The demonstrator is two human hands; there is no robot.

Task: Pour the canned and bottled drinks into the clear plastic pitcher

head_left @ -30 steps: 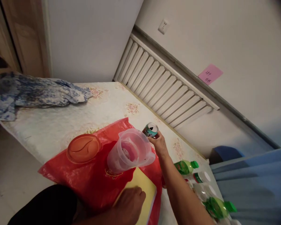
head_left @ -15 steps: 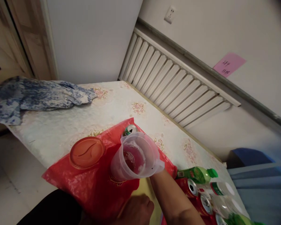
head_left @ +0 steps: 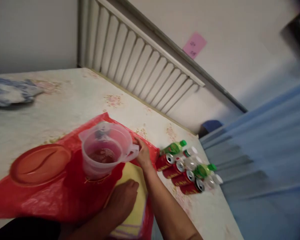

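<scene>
A clear plastic measuring jug (head_left: 90, 166) with reddish liquid in it stands upright on a red plastic bag (head_left: 47, 203). My right hand (head_left: 143, 154) is at the jug's handle, its fingers closing on it; the handle partly covers them. My left hand (head_left: 125, 200) is closed in a fist on a folded yellow cloth (head_left: 137, 206) in front of the jug. Whether anything is inside that fist is hidden. An orange-red round lid (head_left: 41, 163) lies left of the jug. A can (head_left: 102, 129) shows dimly through the jug's far wall.
Several red cans (head_left: 173, 169) and several plastic bottles (head_left: 173, 147) stand right of my right forearm on the flowered tablecloth (head_left: 75, 90). A blue-white cloth (head_left: 12, 91) lies at the far left. A radiator (head_left: 140, 63) and a blue curtain (head_left: 260, 160) border the table.
The view has swung to the right, bringing all the cans and bottles in. The jug, tilted towards me earlier, looks more upright. My right hand now shows at the handle; my left stays closed.
</scene>
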